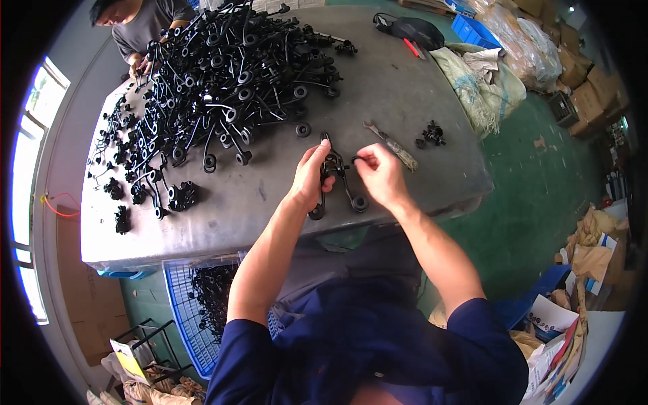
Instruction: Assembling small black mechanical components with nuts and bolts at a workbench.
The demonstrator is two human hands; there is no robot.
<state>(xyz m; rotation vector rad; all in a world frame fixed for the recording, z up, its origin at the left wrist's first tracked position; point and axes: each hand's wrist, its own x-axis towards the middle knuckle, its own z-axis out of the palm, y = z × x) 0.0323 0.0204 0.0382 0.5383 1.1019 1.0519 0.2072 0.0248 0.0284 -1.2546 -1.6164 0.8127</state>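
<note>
My left hand [312,174] is closed around a black metal linkage [335,165] with rods and round ring ends. One ringed end [359,203] hangs over the tabletop near its front edge. Just to the right, my right hand [382,177] pinches a small black piece [357,158], whose kind I cannot make out, beside the linkage. A spanner [391,143] with a wrapped handle lies beyond my right hand. Past it sits a small cluster of black parts [433,133]. A loose black ring [303,129] rests beyond my left hand.
A large heap of black ring-ended rods [229,88] covers the table's [378,74] far left. Another person [145,30] handles parts behind it. Red-handled pliers [414,48] and a black bag [410,31] lie at the back. A blue crate [177,290] of parts stands below the front edge.
</note>
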